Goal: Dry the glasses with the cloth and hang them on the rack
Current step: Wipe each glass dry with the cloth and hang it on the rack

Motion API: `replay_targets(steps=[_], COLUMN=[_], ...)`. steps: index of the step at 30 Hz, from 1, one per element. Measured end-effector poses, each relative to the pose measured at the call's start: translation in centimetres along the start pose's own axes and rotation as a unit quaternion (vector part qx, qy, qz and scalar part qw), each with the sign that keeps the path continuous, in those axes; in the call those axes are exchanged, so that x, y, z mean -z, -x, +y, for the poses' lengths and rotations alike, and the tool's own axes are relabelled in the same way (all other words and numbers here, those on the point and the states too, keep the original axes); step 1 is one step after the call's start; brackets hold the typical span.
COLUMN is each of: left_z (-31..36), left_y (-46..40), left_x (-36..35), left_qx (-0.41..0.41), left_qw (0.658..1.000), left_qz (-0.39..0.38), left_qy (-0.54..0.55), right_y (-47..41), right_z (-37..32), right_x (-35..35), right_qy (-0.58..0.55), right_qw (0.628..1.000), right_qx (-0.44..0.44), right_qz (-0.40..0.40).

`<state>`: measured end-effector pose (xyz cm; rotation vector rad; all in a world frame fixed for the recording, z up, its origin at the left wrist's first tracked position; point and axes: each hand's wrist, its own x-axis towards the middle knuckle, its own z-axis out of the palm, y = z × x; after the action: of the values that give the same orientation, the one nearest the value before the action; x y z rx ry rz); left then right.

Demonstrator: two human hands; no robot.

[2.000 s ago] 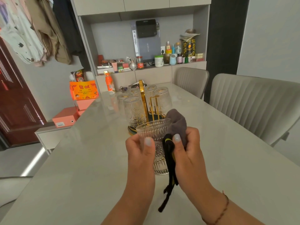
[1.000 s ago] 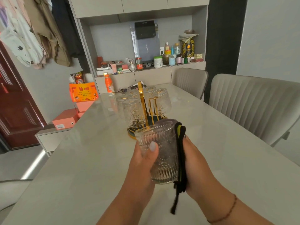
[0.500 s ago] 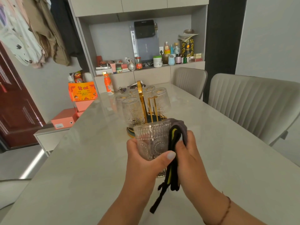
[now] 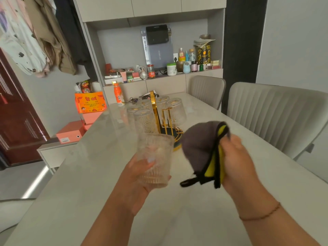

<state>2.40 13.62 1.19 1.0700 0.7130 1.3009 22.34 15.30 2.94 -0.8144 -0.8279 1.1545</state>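
My left hand (image 4: 137, 176) grips a clear patterned glass (image 4: 154, 159), held upright above the table. To its right, my right hand (image 4: 236, 157) holds a grey and yellow cloth (image 4: 204, 148) with a black edge and loop; cloth and glass are apart. Behind them stands the gold rack (image 4: 156, 112) on a dark round base, with several patterned glasses (image 4: 175, 112) hanging upside down on its prongs.
The pale table (image 4: 88, 174) stretches ahead. An orange bottle (image 4: 118, 94) stands at its far end. Two grey chairs (image 4: 276, 114) line the right side. Orange boxes (image 4: 89, 102) sit on a low unit to the left. A cluttered shelf (image 4: 159, 71) lies beyond.
The cloth was pressed against the glass as both hands wiped it. Now my right hand has pulled the cloth away to the right, and my left hand holds the glass alone.
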Motion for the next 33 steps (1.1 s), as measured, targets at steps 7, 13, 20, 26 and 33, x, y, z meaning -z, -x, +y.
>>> replay_targets(steps=[7,13,20,26,33], left_z=[-0.4,-0.4,-0.5,0.2,1.1], left_y=[0.2,0.1,0.5,0.8,1.0], left_x=[-0.7,-0.2,-0.2,-0.4,-0.1], left_qx=[0.038,0.041,0.078,0.08,0.08], left_qw=[0.989,0.989,0.981,0.982,0.976], left_qz=[-0.025,-0.03,-0.125,-0.157,-0.2], left_qy=[-0.139,-0.141,-0.123,-0.068,-0.026], right_y=[1.5,2.6,3.7,5.5,4.7], right_z=[-3.1,-1.8,-3.1,-3.1,-3.8], right_x=[-1.0,-0.2,0.1,0.4,1.6], right_qy=[0.222,0.387,0.528,0.347,0.402], right_qw=[0.956,0.864,0.698,0.847,0.81], right_qx=[0.194,0.164,0.093,0.124,0.324], right_qz=[-0.007,-0.277,-0.476,-0.383,-0.277])
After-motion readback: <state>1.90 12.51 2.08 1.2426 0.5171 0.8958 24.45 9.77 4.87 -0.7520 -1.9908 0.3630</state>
